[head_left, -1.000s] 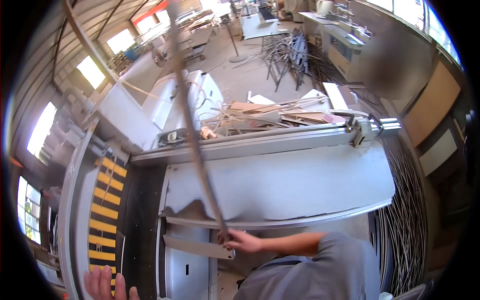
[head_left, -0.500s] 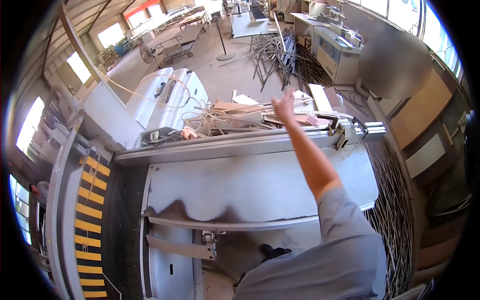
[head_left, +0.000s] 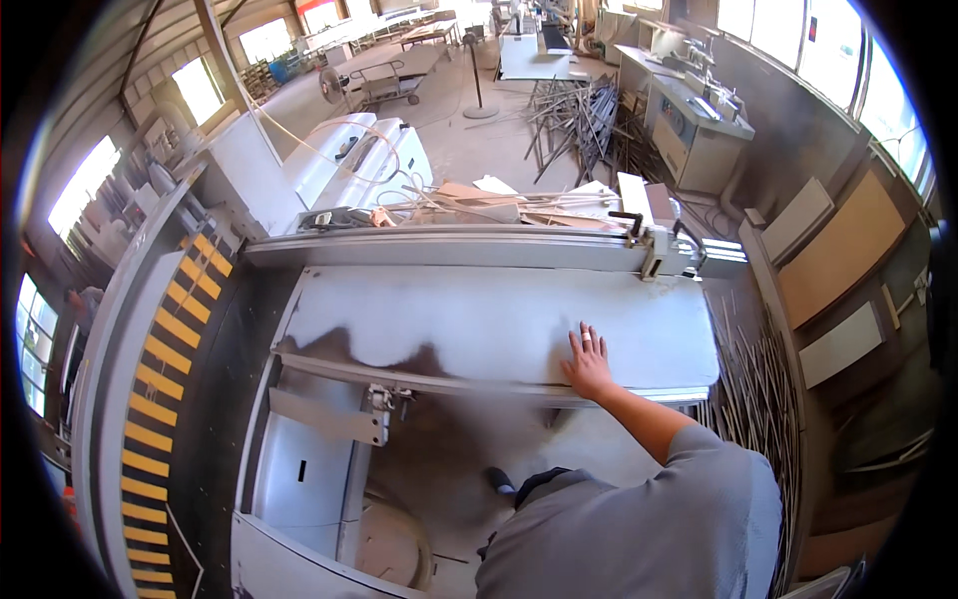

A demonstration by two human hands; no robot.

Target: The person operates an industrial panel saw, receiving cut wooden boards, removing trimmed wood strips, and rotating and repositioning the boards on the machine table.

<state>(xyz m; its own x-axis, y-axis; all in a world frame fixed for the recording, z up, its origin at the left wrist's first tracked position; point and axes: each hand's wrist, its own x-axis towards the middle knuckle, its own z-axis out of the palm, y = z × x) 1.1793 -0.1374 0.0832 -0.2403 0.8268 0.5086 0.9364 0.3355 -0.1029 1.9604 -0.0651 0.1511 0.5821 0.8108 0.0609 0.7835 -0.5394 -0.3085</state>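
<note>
My right hand (head_left: 589, 367) lies palm down with its fingers spread on the light metal table plate (head_left: 469, 309), near that plate's front edge. A ring or pale band shows on one finger. Nothing is in this hand. My left hand is not in view. Beyond my right hand, a long metal fence rail (head_left: 439, 252) runs along the far side of the plate. A stop block with a black handle (head_left: 654, 250) is fixed near the rail's right end. Dark stains mark the plate's front left part.
Scrap boards and strips (head_left: 479, 203) are heaped behind the rail. Thin strips (head_left: 748, 389) lie along the right side. Yellow-and-black striping (head_left: 165, 384) runs down the machine at left. Boards (head_left: 843, 255) lean on the right wall. A tangled strip pile (head_left: 574, 115) lies farther off.
My right hand has drawn back from above the scrap heap behind the rail and now rests on the table plate. The view has shifted a little.
</note>
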